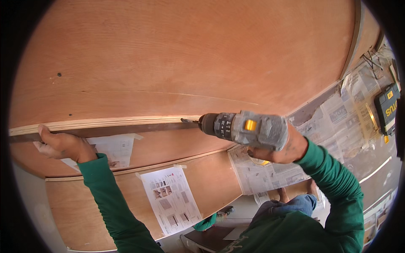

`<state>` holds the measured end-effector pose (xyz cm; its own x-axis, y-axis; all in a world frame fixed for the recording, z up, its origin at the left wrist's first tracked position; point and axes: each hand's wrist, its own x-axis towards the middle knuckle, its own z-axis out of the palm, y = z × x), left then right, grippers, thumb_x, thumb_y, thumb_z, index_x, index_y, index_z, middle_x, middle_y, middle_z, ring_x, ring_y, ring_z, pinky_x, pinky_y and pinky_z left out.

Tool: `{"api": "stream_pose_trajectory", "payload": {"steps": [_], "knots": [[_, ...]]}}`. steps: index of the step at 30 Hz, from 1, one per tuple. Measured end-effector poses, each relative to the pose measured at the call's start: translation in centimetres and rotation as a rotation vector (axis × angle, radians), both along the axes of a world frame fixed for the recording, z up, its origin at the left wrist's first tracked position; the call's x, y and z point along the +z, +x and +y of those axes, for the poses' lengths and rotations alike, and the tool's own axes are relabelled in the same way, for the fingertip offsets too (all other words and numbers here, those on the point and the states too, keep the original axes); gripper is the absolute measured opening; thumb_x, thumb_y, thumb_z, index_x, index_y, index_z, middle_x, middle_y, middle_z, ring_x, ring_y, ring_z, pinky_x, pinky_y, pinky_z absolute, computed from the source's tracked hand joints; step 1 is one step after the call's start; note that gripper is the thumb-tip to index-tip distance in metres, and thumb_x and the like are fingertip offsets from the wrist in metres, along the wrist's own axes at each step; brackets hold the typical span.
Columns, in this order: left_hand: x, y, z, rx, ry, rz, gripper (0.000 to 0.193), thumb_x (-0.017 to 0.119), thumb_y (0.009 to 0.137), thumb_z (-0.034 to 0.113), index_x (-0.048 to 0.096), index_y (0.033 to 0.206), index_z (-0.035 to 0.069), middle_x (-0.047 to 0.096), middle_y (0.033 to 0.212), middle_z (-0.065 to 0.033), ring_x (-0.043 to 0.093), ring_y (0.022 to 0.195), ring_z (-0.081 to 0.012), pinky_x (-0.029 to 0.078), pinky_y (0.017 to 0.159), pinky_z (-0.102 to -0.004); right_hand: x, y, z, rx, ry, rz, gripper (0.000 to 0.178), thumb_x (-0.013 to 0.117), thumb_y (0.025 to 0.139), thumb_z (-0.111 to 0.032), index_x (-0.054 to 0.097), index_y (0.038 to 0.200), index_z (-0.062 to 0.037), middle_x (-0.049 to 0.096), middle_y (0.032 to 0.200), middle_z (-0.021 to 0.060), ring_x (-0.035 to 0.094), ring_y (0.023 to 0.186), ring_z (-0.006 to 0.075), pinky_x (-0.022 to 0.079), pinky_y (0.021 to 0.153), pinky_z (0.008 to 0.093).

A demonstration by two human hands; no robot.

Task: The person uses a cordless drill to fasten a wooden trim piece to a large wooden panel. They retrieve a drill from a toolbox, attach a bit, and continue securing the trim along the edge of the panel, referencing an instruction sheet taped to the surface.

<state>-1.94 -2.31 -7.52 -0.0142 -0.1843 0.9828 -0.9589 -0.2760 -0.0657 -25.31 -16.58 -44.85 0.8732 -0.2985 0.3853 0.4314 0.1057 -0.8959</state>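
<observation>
My right hand point(280, 154) is wrapped round the grip of a grey and black cordless drill point(247, 127) with a yellow button on top. The drill lies level, and its bit point(189, 121) points left, touching or very near the front edge of a plywood board point(126, 122). Farther left on that same board, my left hand point(65, 146) grips the edge from below, its thumb up against the layered edge. Part of its fingers is hidden behind the board. A broad reddish plywood panel point(202, 55) rises beyond, with small dark screw heads at its left.
Printed sheets point(171, 200) are taped to the lower plywood. Newspaper point(337, 122) covers the surface at right, with a black and yellow tool case point(388, 107) and wire-like metal pieces point(372, 61). Below, another person's green sleeve point(205, 223) shows.
</observation>
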Motion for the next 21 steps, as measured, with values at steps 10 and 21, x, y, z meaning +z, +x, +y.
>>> {"api": "stream_pose_trajectory", "payload": {"steps": [10, 21], "knots": [[-1.1, 0.7, 0.1, -0.067, 0.029, 0.118, 0.039, 0.056, 0.097, 0.024, 0.051, 0.122, -0.006, 0.061, 0.113, -0.0180, 0.064, 0.096, -0.0259, 0.056, 0.082, -0.0384, -2.1, 1.1, -1.5, -0.225, -0.556, -0.239, 0.039, 0.077, 0.072, -0.005, 0.066, 0.109, 0.0002, 0.070, 0.094, 0.0133, 0.066, 0.085, 0.0253, 0.055, 0.079, 0.0372], [-1.0, 0.8, 0.0, -0.067, 0.032, 0.120, 0.042, 0.056, 0.098, 0.024, 0.049, 0.125, -0.008, 0.060, 0.117, -0.0204, 0.064, 0.100, -0.0286, 0.057, 0.085, -0.0402, -1.3, 0.9, -1.4, -0.024, -0.066, 0.002, 0.037, 0.076, 0.073, -0.006, 0.067, 0.108, -0.0009, 0.070, 0.098, 0.0128, 0.068, 0.090, 0.0280, 0.055, 0.081, 0.0396]]}}
